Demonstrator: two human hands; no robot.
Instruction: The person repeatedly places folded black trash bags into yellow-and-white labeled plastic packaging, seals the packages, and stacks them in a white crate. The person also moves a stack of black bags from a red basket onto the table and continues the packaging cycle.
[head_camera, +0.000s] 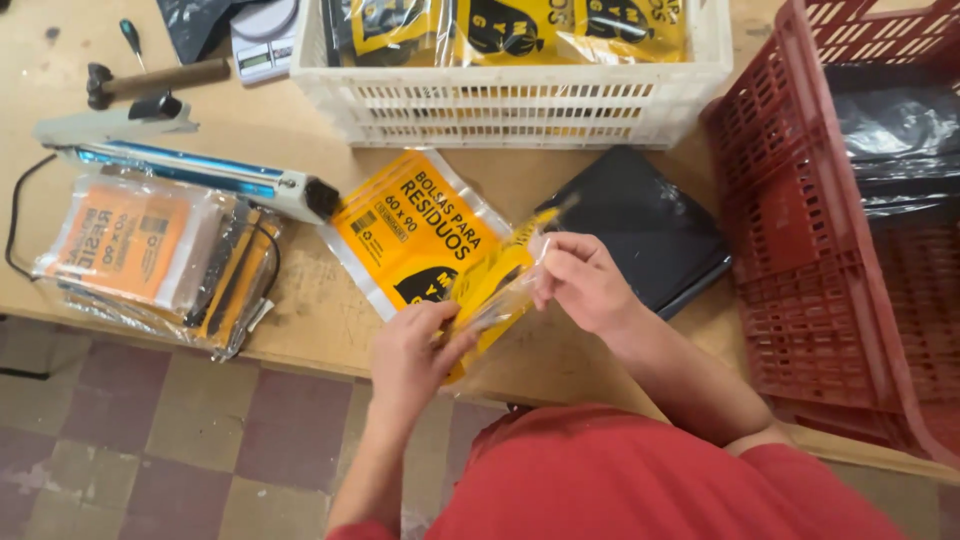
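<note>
Head view, looking straight down: I see my left hand (412, 352) and my right hand (578, 280) at the centre of the frame, both sets of fingers pinched shut on a clear plastic sleeve with a yellow printed insert (495, 290), held just above the near edge of the desk (300, 310). By my judgement the sleeve is being opened or fitted, so this pack is not yet finished. A flat yellow-labelled sleeve (410, 230) lies on the desk just behind my hands, and a folded black bag (640, 225) rests to its right, apparently not yet packed. At the top of the frame a white crate (520, 105) holds several yellow packs, which look like finished ones. A red crate (820, 270) at the right holds dark plastic. At the left sit a heat sealer (190, 170), a stack of orange-labelled sleeves (140, 250), a hammer (150, 80) and a small scale (265, 35). Below the worn wooden desk is a chequered tile floor (150, 450).
</note>
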